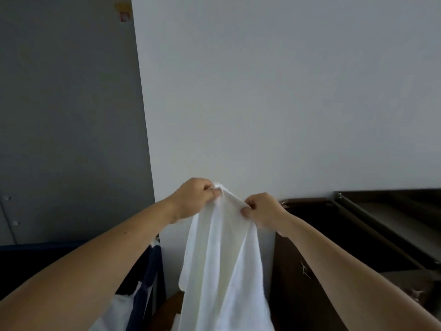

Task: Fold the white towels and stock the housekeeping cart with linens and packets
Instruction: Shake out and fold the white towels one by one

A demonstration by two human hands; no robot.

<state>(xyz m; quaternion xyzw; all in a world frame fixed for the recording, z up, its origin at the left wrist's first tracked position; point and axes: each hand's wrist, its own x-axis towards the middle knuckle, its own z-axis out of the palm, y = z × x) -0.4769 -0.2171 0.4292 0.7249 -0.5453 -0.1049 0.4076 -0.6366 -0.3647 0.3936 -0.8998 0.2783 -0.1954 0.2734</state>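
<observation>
While both hands, left hand point(194, 199) and right hand point(263, 210), pinch the white towel point(222, 259) with closed fingers point(244, 211) (only its top edge), the hanging part may slip crooked.

Looks like a hotel housekeeping / back-of-house corner. Evidence: dark brown service cart point(310, 235) with a metal rail point(372, 225) on the right, navy fabric bag point(152, 271) low left with white linen point(117, 311) at it, white towel point(222, 259) held up mid-frame. Bare white wall point(262, 91), grey panel point(66, 115) with screw heads.
</observation>
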